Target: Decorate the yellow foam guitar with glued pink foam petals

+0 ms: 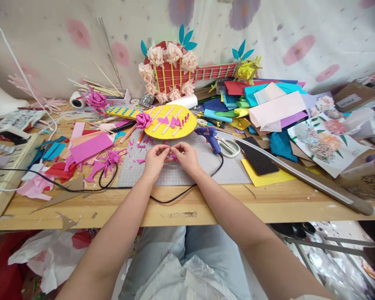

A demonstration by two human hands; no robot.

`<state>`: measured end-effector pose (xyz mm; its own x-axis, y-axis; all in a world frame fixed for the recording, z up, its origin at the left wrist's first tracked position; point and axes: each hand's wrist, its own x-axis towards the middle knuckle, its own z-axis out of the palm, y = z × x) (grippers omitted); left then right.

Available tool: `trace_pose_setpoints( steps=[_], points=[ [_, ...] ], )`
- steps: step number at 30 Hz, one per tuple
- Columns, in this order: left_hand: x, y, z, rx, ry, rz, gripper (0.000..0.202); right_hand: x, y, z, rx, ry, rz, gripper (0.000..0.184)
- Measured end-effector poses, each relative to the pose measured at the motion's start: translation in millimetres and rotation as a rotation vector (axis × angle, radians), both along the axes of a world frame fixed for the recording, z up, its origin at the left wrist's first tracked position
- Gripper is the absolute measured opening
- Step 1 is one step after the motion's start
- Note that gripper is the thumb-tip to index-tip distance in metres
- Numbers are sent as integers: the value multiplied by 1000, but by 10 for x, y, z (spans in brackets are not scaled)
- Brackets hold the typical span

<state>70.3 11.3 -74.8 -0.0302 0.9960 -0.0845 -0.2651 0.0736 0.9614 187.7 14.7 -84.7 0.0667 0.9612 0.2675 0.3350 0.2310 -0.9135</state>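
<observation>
The 2 bare forearms are stretched forward over the edge of the wooden table (206,210) and angled inward, so that the left hand (155,161) and right hand (186,156) are brought together above the grey gridded cutting mat (181,178). Fingers are curled and fingertips are nearly joined; a small magenta piece (175,157) is pinched between the fingertips of the 2 hands, its shape mostly hidden by them.

Just beyond the hands, a flat, rounded yellow instrument model (171,113) is laid, crossed by pale pink strips and topped by a crumpled, layered magenta flower (143,120). Behind it, a red guitar model (167,71) is ringed with ruffled peach blooms and pointed blue leaves. To the right, a blue glue gun (210,138) is set beside white-handled scissors (229,148), and a glossy black smartphone (258,156) is rested partly on a smooth yellow sheet (270,179). To the left, a flat magenta sheet (91,148) is seen near a fringed magenta cutting (109,159). The table's front is crossed by a thin, looping black cable (171,201).
</observation>
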Motion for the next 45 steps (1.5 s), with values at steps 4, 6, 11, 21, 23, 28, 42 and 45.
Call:
trace_pose_setpoints(
  steps=[4, 6, 11, 21, 23, 28, 42, 45],
  points=[
    [-5, 16, -2, -34, -24, 47, 14, 10, 13, -26, -44, 151, 56, 18],
    [-12, 24, 2, -65, -52, 65, 14, 22, 13, -16, -27, 157, 15, 18],
    [-35, 38, 22, -121, -125, 69, 13, 68, 7, 38, -22, 72, -56, 13],
    [-153, 93, 59, -86, -206, 186, 10, 275, 89, 75, -238, 385, -20, 16],
    [-208, 109, 62, -77, -214, 198, 11, 330, 105, 87, -226, 400, -31, 19],
    [-329, 144, 62, -83, -213, 266, 15, 388, 113, 94, -256, 312, -41, 10],
    [-258, 149, 20, -55, -160, 165, 25, 336, 65, 77, -346, 405, 137, 3],
    [-255, 166, 13, -51, -139, 155, 26, 344, 69, 86, -391, 463, 159, 12]
  ],
)
